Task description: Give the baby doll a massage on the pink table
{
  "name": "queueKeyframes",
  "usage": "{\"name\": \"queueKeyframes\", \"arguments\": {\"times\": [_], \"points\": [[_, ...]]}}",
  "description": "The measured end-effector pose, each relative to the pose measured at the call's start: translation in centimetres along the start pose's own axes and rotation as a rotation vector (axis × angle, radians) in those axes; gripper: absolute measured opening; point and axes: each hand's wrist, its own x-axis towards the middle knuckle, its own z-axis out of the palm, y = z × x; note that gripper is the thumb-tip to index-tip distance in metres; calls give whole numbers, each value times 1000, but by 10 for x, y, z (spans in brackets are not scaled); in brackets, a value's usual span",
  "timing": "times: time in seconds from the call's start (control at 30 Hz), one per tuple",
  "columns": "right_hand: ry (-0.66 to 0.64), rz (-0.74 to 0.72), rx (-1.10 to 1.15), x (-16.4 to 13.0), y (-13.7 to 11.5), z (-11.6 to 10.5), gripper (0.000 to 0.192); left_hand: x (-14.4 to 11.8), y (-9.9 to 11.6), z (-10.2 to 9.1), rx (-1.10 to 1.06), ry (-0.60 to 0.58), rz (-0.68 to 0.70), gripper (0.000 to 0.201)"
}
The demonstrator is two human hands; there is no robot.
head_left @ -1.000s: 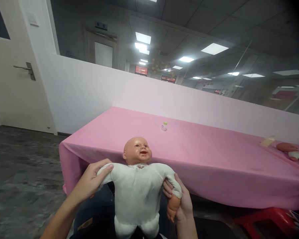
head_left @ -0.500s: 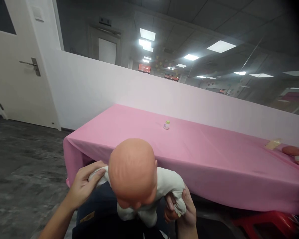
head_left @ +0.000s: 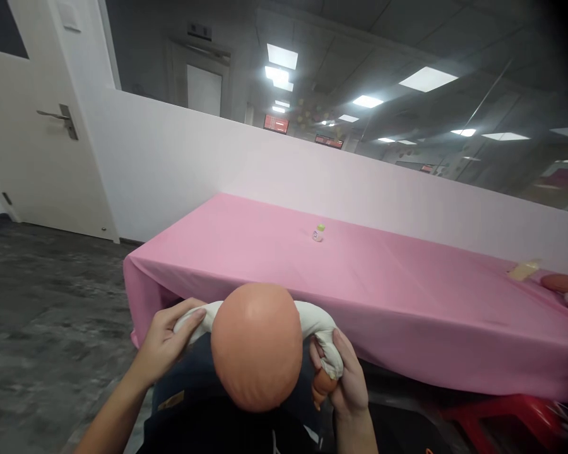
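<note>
A baby doll (head_left: pixel 257 347) with a bald, orange-tan head and white cloth arms is held up in front of my lap. My left hand (head_left: pixel 173 334) is closed around the doll's arm at the left, fingers over and thumb along the cloth. On the other side, my right hand (head_left: pixel 348 369) grips the doll's bent arm near the wrist; the doll's small hand (head_left: pixel 324 386) hangs below the sleeve. The head tips toward me, so its crown shows and hides most of the body.
A table with a pink cloth (head_left: pixel 265 252) stands just ahead. On it are a small bottle with a green cap (head_left: pixel 318 233), and at the far right a beige packet (head_left: pixel 524 270) and another doll (head_left: pixel 561 284). A red stool (head_left: pixel 511 416) is under the table's right side.
The doll's head has tipped toward me, so its face and legs no longer show. My right hand has moved slightly left and up with the arm. Both hands keep their hold.
</note>
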Motion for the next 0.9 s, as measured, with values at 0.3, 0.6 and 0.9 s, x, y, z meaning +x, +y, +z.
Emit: {"name": "queueKeyframes", "arguments": {"times": [0.3,0.6,0.9], "points": [[47,-4,3,-4,-4,4,39,5,4,5,-61,-4,-76,35],[136,72,80,2,-7,0,27,24,23,14,-50,-2,-44,26],[94,158,124,18,14,-2,31,23,3,25,26,-27,-52,30]]}}
